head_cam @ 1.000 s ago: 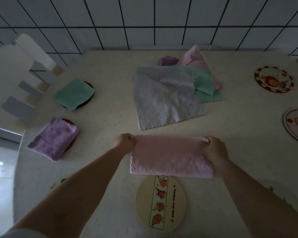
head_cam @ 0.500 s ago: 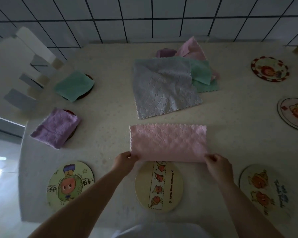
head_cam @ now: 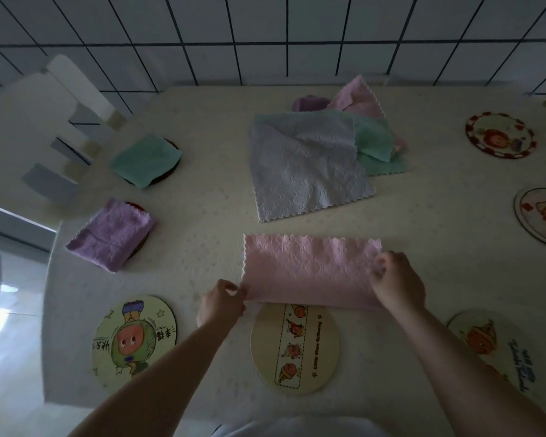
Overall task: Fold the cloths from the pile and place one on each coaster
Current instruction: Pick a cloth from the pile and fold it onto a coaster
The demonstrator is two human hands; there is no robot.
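A pink cloth [head_cam: 309, 269], folded once into a long rectangle, lies flat near the table's front. My left hand [head_cam: 223, 302] pinches its near left corner. My right hand [head_cam: 397, 282] grips its right end. Its near edge overlaps the top of a beige fruit-print coaster [head_cam: 295, 348]. The pile at the back holds a grey cloth [head_cam: 306, 162] spread over green [head_cam: 375, 141], pink [head_cam: 356, 97] and purple cloths. A folded green cloth [head_cam: 145, 159] and a folded purple cloth [head_cam: 112, 234] each cover a coaster at the left.
Bare coasters lie at the front left [head_cam: 133, 340], front right [head_cam: 492, 345], right edge [head_cam: 542, 216] and back right [head_cam: 500, 135]. A white chair [head_cam: 60, 121] stands off the table's left side. A tiled wall rises behind the table.
The pink cloth went from held up at its far edge to lying flat, folded in half. My right hand has since slid from the near right corner up the right end.
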